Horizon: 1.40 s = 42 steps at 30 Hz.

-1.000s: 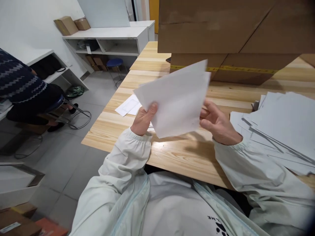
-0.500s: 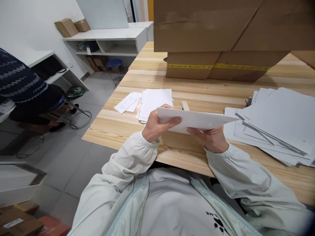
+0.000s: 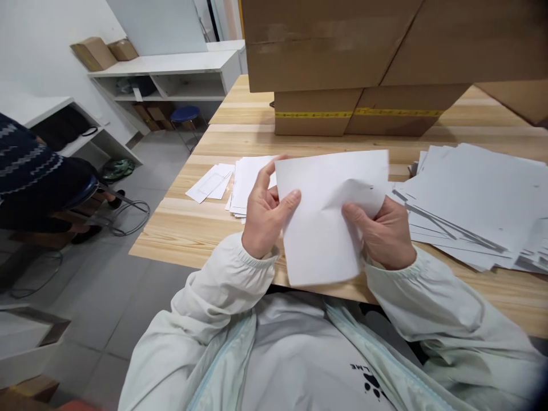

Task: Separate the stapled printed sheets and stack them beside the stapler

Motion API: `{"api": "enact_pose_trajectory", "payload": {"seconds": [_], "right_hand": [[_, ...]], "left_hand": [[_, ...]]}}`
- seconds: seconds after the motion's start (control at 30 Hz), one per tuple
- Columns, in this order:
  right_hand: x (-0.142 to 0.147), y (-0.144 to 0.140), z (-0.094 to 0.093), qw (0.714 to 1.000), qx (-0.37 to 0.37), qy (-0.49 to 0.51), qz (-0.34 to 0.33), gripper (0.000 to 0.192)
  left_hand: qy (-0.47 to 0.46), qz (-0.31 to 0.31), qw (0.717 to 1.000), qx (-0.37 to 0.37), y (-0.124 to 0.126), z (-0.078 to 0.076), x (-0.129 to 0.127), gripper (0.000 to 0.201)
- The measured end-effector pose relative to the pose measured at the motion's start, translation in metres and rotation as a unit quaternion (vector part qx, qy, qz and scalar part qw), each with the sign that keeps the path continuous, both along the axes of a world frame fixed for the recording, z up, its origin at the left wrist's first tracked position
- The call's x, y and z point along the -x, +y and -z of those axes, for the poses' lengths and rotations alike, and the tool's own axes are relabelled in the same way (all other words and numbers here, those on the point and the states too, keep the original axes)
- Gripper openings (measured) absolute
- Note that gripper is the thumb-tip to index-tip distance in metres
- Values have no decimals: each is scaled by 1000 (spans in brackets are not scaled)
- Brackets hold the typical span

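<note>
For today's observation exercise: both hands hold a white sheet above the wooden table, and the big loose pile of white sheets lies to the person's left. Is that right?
Not quite. The head view shows the loose pile of white sheets on the person's right. Both hands, left hand and right hand, do hold the white sheet above the wooden table.

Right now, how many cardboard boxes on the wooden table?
2 whole ones: a big box stacked on a lower box with yellow tape, at the table's far side. A brown corner at right may be a third; more may hide behind.
</note>
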State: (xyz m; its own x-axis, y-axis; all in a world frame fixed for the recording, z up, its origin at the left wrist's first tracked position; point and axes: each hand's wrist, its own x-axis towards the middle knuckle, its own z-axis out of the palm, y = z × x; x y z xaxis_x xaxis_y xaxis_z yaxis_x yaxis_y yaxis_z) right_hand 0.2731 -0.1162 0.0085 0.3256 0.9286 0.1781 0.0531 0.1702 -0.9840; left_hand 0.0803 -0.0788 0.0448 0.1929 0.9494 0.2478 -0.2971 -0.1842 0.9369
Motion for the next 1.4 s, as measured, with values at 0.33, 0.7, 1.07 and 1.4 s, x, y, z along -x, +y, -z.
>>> {"api": "enact_pose_trajectory", "payload": {"seconds": [0.33, 0.7, 1.07, 1.4], "right_hand": [[-56, -26, 41, 966, 241, 53, -75, 59], [-74, -18, 55, 961, 252, 87, -71, 65], [-78, -17, 53, 961, 258, 76, -68, 72], [-87, -7, 49, 959, 275, -2, -69, 74]], "left_hand": [[136, 239, 924, 264, -28, 62, -24, 26], [174, 233, 885, 364, -4, 69, -43, 24], [176, 258, 891, 328, -2, 74, -45, 23], [150, 250, 887, 357, 8, 72, -55, 25]]}}
